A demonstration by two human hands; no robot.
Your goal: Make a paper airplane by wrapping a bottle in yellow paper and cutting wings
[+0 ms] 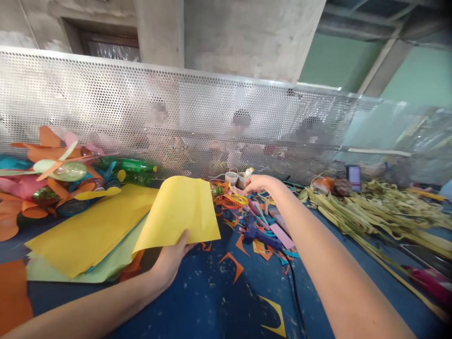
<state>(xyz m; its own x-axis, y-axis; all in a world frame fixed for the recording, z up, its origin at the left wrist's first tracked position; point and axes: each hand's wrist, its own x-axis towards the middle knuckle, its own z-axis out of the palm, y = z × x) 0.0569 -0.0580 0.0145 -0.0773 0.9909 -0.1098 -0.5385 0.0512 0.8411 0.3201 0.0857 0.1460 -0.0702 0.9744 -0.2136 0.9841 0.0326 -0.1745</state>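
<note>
My left hand grips the near edge of a folded yellow sheet and holds it tilted up above the blue table. My right hand reaches far forward over a heap of coloured paper scraps, fingers curled down at its far side near small glue bottles. Whether those fingers grip anything is hidden. A purple glue gun with a black cord lies under my right forearm.
A stack of yellow and light green sheets lies to the left, with orange paper at the near left corner. Plastic-bottle crafts crowd the far left. Dry straw-coloured leaf strips cover the right. A perforated metal screen backs the table, with people behind it.
</note>
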